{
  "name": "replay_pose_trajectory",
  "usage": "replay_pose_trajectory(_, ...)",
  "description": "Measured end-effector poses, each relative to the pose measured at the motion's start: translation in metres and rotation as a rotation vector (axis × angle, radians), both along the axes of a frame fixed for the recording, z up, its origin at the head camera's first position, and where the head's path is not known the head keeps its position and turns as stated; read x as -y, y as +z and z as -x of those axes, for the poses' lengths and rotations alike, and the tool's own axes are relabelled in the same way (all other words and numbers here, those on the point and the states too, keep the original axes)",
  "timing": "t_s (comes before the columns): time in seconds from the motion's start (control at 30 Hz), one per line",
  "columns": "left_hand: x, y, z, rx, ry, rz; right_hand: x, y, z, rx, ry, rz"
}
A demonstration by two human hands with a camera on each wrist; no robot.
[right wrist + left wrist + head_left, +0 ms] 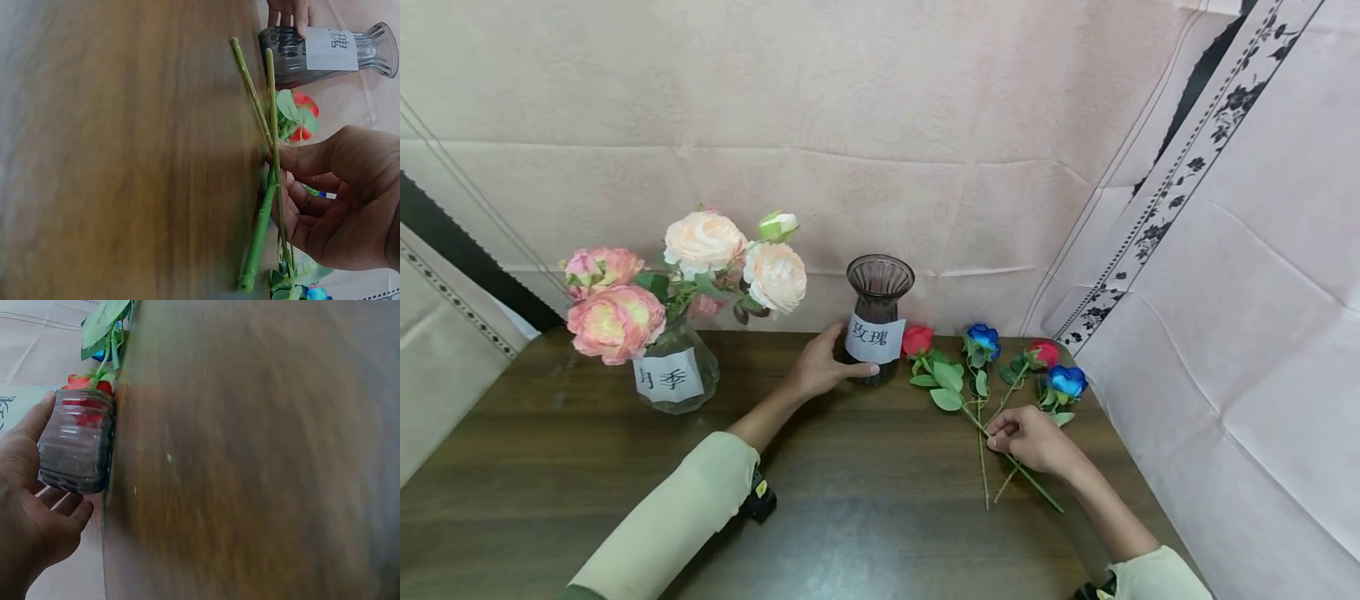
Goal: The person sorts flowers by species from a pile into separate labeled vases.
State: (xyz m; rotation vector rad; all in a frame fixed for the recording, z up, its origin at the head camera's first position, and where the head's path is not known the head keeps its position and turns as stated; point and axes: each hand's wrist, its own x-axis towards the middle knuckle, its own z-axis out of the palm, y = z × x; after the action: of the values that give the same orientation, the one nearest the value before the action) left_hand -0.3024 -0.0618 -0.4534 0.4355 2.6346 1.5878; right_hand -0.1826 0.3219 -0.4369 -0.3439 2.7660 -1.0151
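Observation:
In the head view a dark ribbed glass vase (880, 279) stands upright at the back of the table, a white handwritten label (874, 338) on its front. My left hand (822, 365) holds its lower part from the left, thumb across the front. To the right, red roses and blue roses lie with crossed stems. The thumb and fingers of my right hand (1030, 437) pinch the green stem (1037, 486) of the nearest red rose (917, 340) where the stems cross. In the right wrist view, other thinner stems (250, 87) run past the fingertips.
On the left, a clear glass vase (706, 379) with a label holds pink flowers (616, 323) and cream flowers (703, 242). A blue rose (1066, 381) lies near the table's right edge. Pale cloth (850, 100) hangs behind the brown table (850, 500).

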Motion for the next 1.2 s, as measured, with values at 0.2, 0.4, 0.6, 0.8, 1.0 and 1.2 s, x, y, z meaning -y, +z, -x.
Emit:
replay_pose_trajectory(0.2, -0.002, 0.0, 0.0, 0.004, -0.001, -0.027, 0.006, 0.002, 0.003, -0.019, 0.019, -0.02)
replay_pose_trajectory(0.4, -0.002, 0.002, -0.001, -0.021, -0.008, -0.021, 0.021, 0.004, 0.004, 0.023, 0.011, 0.102)
replay_pose_trajectory(0.6, -0.007, 0.004, -0.002, -0.03, -0.003, -0.032, 0.028, -0.003, 0.013, 0.023, -0.032, 0.18)
replay_pose_trajectory(0.8, -0.009, 0.004, 0.0, -0.02, 0.021, -0.038, 0.035, -0.004, 0.025, 0.031, -0.073, 0.231)
replay_pose_trajectory(1.0, -0.011, 0.003, 0.001, -0.03, 0.031, -0.037, 0.041, -0.001, 0.03, 0.065, -0.097, 0.311)
replay_pose_trajectory(1.2, -0.013, 0.002, 0.001, -0.054, 0.052, -0.021, 0.045, 0.004, 0.03, 0.136, -0.132, 0.401)
